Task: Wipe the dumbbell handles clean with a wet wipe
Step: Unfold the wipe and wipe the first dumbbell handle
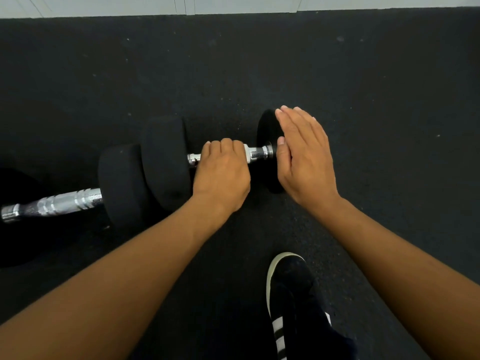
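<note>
A dumbbell with black ends lies across the black floor in the middle of the head view. My left hand (223, 172) is wrapped around its chrome handle (258, 153); a sliver of white wet wipe (246, 153) shows at the fingertips. My right hand (304, 154) rests flat, fingers straight, against the dumbbell's right end (266, 131). The left end (166, 159) stands free beside my left hand. A second dumbbell (122, 183) lies at the lower left, its chrome handle (54, 203) bare.
My black shoe (291, 287) with white stripes stands on the rubber floor (259, 61) close below the hands. A pale wall base (233, 3) runs along the top edge. A dark shape fills the far left edge.
</note>
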### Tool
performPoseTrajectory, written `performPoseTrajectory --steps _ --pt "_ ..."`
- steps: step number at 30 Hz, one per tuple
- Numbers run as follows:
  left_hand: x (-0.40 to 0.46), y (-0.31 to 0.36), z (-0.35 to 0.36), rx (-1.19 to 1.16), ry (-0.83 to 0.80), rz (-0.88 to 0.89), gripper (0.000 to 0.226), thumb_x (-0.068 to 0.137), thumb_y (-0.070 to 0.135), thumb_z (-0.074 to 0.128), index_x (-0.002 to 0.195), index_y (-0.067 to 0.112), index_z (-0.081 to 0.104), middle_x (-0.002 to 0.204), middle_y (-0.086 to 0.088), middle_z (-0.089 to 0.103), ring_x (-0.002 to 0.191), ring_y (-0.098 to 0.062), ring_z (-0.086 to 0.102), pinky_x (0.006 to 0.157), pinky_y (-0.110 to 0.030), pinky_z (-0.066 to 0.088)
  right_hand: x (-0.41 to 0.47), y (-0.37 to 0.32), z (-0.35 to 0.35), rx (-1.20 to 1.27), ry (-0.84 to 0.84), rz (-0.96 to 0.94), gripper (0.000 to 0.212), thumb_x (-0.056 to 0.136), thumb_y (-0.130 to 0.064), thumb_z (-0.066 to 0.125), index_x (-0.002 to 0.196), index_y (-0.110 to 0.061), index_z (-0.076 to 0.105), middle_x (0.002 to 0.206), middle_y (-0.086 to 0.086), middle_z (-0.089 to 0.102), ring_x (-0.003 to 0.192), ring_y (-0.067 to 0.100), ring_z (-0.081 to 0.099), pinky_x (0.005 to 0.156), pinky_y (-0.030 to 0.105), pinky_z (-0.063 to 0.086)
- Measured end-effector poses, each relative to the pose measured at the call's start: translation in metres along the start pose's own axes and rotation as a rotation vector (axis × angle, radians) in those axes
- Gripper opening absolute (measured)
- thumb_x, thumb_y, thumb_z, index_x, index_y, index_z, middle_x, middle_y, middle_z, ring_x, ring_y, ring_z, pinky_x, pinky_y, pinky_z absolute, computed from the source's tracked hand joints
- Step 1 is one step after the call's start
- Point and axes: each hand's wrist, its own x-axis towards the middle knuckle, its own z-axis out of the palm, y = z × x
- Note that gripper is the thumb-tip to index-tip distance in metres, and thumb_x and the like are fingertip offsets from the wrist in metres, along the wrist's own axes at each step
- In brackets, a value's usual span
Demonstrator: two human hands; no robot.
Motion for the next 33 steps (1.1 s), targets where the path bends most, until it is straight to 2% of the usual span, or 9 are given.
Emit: performPoseTrajectory --steps 3,6,8,12,17,21,23,26,33 --pt "0.017 -0.003 -0.009 -0.080 -0.040 -0.034 0.034 0.102 0.033 0.043 0.121 0.007 0.055 0.116 -0.015 0.061 0.104 -0.032 0.058 0.091 -0.044 0.045 0.002 0.001 0.001 0.024 0.031 0.004 0.049 0.103 -0.020 0.040 0.148 -0.005 0.049 0.152 0.010 0.051 0.147 0.025 0.041 0.121 0.048 0.032" --pt "0.013 0.000 0.000 -0.070 -0.020 -0.106 0.045 0.100 0.030 0.044 0.134 0.002 0.050 0.128 -0.018 0.059 0.118 -0.035 0.056 0.108 -0.048 0.039 0.001 0.003 0.002 0.039 0.054 -0.005 0.048 0.103 -0.020 0.041 0.147 -0.005 0.051 0.151 0.010 0.053 0.146 0.026 0.042 0.120 0.048 0.033" --pt "-0.003 0.010 0.010 -0.030 0.045 -0.095 0.064 0.098 0.026 0.046 0.154 0.000 0.029 0.149 -0.020 0.045 0.141 -0.038 0.040 0.123 -0.051 0.023 0.000 0.003 0.002 0.036 0.064 -0.009 0.047 0.103 -0.020 0.041 0.147 -0.005 0.051 0.151 0.010 0.053 0.146 0.025 0.042 0.120 0.048 0.033" --pt "-0.014 0.025 0.026 0.060 0.123 0.069 0.071 0.101 0.024 0.038 0.160 0.002 0.007 0.165 -0.021 0.019 0.154 -0.039 0.013 0.126 -0.053 0.014 -0.001 0.004 0.005 0.025 0.077 -0.013 0.047 0.103 -0.020 0.042 0.146 -0.005 0.052 0.150 0.009 0.054 0.145 0.024 0.043 0.120 0.047 0.033" --pt "0.010 0.017 0.010 0.029 0.033 -0.026 0.047 0.098 0.036 0.041 0.131 0.004 0.048 0.123 -0.017 0.057 0.115 -0.035 0.054 0.109 -0.047 0.037 0.001 0.004 0.005 0.030 0.087 -0.008 0.047 0.102 -0.020 0.043 0.146 -0.006 0.053 0.150 0.008 0.054 0.145 0.024 0.043 0.120 0.047 0.034" --pt "0.022 0.001 0.000 -0.073 -0.006 -0.117 0.041 0.102 0.039 0.037 0.114 0.007 0.059 0.109 -0.016 0.065 0.099 -0.033 0.062 0.092 -0.045 0.046 0.002 0.004 0.004 0.043 0.089 -0.010 0.047 0.102 -0.020 0.044 0.146 -0.006 0.053 0.150 0.008 0.054 0.144 0.024 0.044 0.119 0.047 0.034" --pt "0.016 -0.001 0.006 -0.070 0.040 -0.099 0.044 0.101 0.035 0.038 0.125 0.004 0.057 0.123 -0.019 0.062 0.116 -0.036 0.058 0.104 -0.047 0.044 0.001 0.004 0.004 0.044 0.086 -0.012 0.047 0.102 -0.020 0.044 0.146 -0.006 0.053 0.150 0.008 0.054 0.144 0.024 0.043 0.119 0.048 0.034" --pt "0.001 0.008 0.014 -0.079 0.105 0.054 0.062 0.100 0.021 0.044 0.156 0.000 0.028 0.161 -0.019 0.031 0.153 -0.036 0.021 0.126 -0.048 0.019 0.000 0.005 0.004 0.038 0.077 -0.014 0.047 0.103 -0.021 0.043 0.146 -0.006 0.053 0.150 0.008 0.054 0.145 0.024 0.043 0.118 0.048 0.035" --pt "0.008 0.011 0.026 0.030 0.101 0.251 0.063 0.106 0.033 0.032 0.159 0.000 0.019 0.159 -0.019 0.033 0.148 -0.033 0.031 0.124 -0.048 0.021 0.003 0.004 0.005 0.025 0.090 -0.012 0.046 0.102 -0.021 0.043 0.144 -0.006 0.055 0.148 0.008 0.056 0.143 0.024 0.045 0.118 0.046 0.036"
